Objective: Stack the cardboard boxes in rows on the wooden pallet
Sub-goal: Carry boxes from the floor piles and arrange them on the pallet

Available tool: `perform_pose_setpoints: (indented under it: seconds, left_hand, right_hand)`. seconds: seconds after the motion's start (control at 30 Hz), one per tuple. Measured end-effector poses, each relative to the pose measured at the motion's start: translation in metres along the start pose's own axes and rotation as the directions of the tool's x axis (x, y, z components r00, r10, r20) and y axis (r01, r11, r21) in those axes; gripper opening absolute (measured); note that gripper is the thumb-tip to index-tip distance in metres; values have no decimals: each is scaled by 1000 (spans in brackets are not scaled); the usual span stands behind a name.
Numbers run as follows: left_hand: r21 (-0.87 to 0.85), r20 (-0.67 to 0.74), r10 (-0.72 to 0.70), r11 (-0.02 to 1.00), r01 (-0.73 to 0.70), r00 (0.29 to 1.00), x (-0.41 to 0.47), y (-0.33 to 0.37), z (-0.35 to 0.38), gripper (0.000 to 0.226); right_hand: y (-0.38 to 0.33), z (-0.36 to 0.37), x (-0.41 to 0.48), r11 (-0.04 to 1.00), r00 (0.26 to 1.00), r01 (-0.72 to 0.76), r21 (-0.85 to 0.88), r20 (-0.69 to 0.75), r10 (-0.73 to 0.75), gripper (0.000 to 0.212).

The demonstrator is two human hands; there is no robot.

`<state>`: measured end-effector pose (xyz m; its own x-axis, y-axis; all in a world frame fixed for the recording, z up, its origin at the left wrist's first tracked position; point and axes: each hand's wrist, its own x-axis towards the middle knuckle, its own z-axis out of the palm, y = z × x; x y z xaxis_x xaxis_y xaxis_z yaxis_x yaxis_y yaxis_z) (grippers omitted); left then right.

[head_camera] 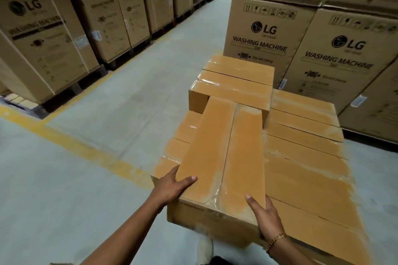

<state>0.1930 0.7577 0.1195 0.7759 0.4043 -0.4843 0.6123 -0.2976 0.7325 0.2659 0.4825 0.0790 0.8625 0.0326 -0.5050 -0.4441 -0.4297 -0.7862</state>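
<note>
1. A warehouse aisle with a grey concrete floor [103, 114] crossed by a worn yellow line [90, 150].
2. Tall printed washing-machine cartons [336, 58] stand just behind the stack of boxes [305, 157]; more such cartons [43, 45] line the far side of the aisle, well apart from the stack.
3. The stack's boxes are flat, long, plain brown cardboard with glossy tape; three more boxes [234, 79] lie crosswise on its far end.
4. The held box [224, 153] lies lengthwise on the stack's top, its near end overhanging.
5. The left hand [172, 187] and right hand [267, 215] grip its near corners, thumbs on top.
6. Open floor lies left of the stack.
</note>
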Motion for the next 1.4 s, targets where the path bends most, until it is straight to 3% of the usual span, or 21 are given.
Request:
perform_pose_setpoints:
  seconds: [0.1,0.2,0.33,0.4,0.47,0.63,0.77,0.93,1.07,1.2,1.4]
  left_hand:
    - [28,57,-7,1000,5,998,42,6,-18,96]
    - [117,112,-14,993,0,994,84,12,-35,108]
    - [220,206,19,973,-65,978,126,22,-57,97]
    - [271,263,22,958,-96,964,148,27,-67,104]
    - [308,322,29,942,-134,946,169,32,-76,111]
    - [336,428,66,914,-227,901,233,39,-105,103]
    - [382,527,105,857,-346,843,292,46,-132,94]
    - [423,659,187,709,-564,729,335,64,-165,86]
    - [426,721,256,569,-704,644,343,70,-174,83]
    - [411,774,269,474,-779,573,349,64,-181,88]
    - [317,835,305,415,-853,458,356,46,-202,86]
  right_hand:
    - [-15,19,16,997,998,-48,68,-32,50,87]
    - [-20,40,30,988,993,-86,126,-65,95,71]
    - [-31,65,33,962,979,-168,214,-78,188,65]
    - [-38,77,34,962,975,-162,219,-116,190,75]
    - [-47,91,38,959,969,-158,237,-148,196,69]
    - [-73,144,51,916,920,-194,352,-260,295,71]
    - [-96,207,57,835,821,-217,506,-368,436,70]
    - [-119,279,49,729,722,-151,668,-429,542,60]
    - [-104,323,39,630,690,-75,773,-416,593,74]
    - [-104,359,23,543,646,1,840,-415,641,48]
    - [-117,412,1,539,578,95,837,-487,655,34]
